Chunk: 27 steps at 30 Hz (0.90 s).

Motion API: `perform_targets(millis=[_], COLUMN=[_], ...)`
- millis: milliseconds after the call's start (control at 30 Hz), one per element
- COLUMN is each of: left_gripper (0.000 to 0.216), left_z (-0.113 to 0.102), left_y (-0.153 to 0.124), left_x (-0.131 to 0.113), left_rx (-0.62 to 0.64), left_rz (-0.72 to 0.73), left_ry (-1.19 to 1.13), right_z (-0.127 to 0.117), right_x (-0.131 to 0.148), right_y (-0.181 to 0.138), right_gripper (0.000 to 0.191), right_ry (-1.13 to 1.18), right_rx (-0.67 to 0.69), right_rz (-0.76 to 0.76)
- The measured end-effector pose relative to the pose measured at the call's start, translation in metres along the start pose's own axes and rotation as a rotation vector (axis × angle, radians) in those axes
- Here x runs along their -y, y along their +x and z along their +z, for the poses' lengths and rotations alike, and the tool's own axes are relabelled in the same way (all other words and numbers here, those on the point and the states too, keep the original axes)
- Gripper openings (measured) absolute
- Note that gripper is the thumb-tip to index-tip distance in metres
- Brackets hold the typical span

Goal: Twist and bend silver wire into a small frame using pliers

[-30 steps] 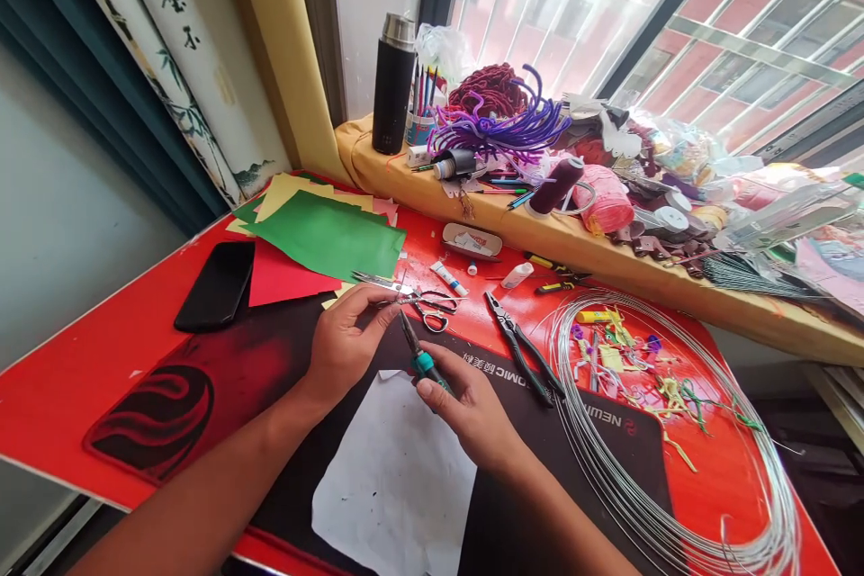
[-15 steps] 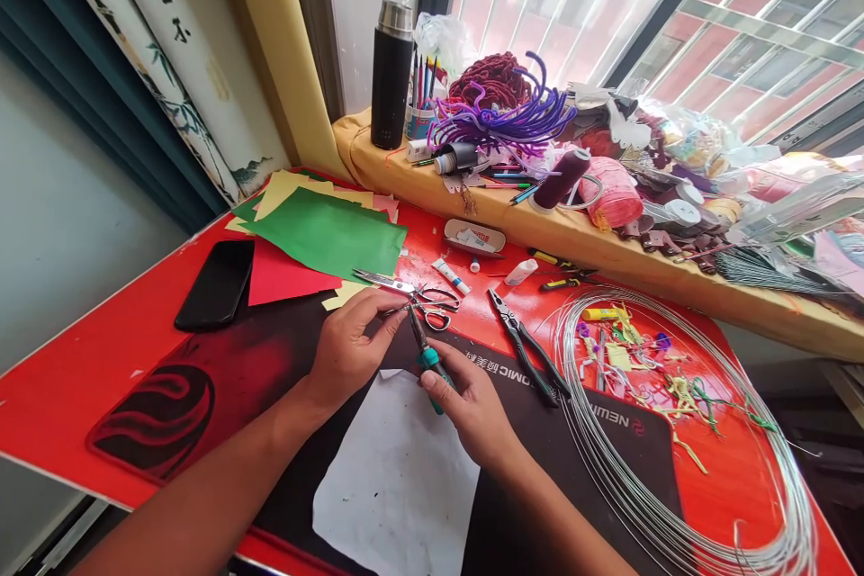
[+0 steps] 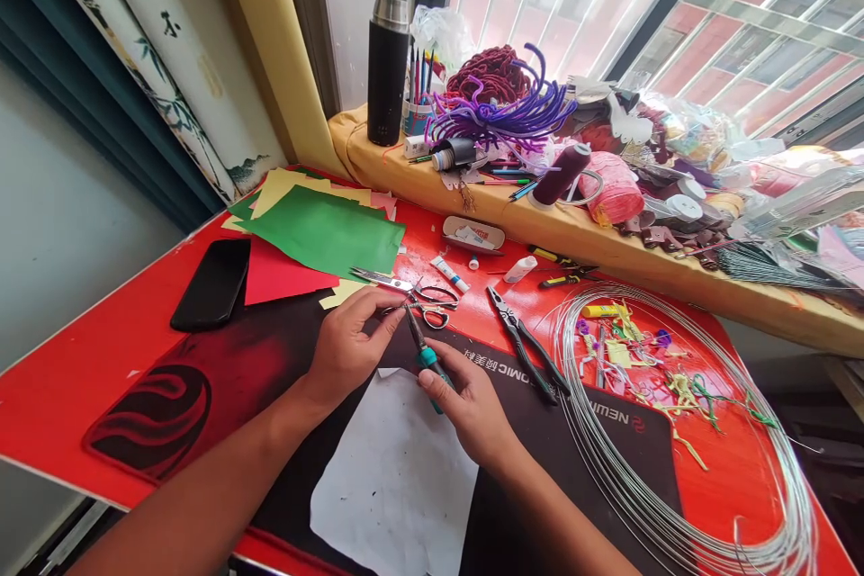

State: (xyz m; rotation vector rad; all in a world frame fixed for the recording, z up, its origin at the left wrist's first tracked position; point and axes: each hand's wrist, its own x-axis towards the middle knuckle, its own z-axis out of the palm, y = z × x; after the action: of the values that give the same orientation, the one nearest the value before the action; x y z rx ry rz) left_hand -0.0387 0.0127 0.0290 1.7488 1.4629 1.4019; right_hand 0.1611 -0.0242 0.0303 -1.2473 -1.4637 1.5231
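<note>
Between the thumb and fingertips of my left hand (image 3: 351, 337) is a small, thin piece of wire (image 3: 412, 296), its exact shape too fine to make out. Long-nose pliers (image 3: 428, 358) with green handles are gripped in my right hand (image 3: 469, 398), their narrow jaws meeting the wire right at my left fingertips. Just behind the fingers lie scissors (image 3: 383, 281), pointing left. Below both hands a white sheet of paper (image 3: 391, 477) covers part of the dark mouse mat (image 3: 276, 360).
Larger pliers (image 3: 519, 337) lie right of my hands, beside a big wire coil (image 3: 594, 459) ringing coloured scraps. Coloured paper (image 3: 324, 229) and a black phone (image 3: 211, 286) are at left. A black flask (image 3: 388, 72) and purple stems (image 3: 503, 112) crowd the sill.
The view has shifted slightly. Both hands keep almost the same place, with the plier tips still at the wire; fine wire ends show a little more above the fingertips.
</note>
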Motion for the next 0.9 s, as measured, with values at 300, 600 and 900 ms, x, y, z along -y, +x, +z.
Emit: perform_targets(millis=[300, 600, 900], left_gripper=[0.009, 0.009, 0.009], left_z=[0.0, -0.001, -0.001], left_y=[0.0, -0.002, -0.002], left_x=[0.0, 0.002, 0.004], left_rx=[-0.002, 0.0, -0.013], left_rz=[0.004, 0.038, 0.224], left_ry=[-0.011, -0.013, 0.127], right_z=[-0.001, 0.001, 0.003], right_x=[-0.003, 0.002, 0.009], right_y=[0.0, 0.0, 0.002], right_gripper=[0.05, 0.052, 0.055], right_ry=[-0.001, 0.025, 0.101], right_rx=[0.001, 0.001, 0.046], right_rz=[0.006, 0.05, 0.096])
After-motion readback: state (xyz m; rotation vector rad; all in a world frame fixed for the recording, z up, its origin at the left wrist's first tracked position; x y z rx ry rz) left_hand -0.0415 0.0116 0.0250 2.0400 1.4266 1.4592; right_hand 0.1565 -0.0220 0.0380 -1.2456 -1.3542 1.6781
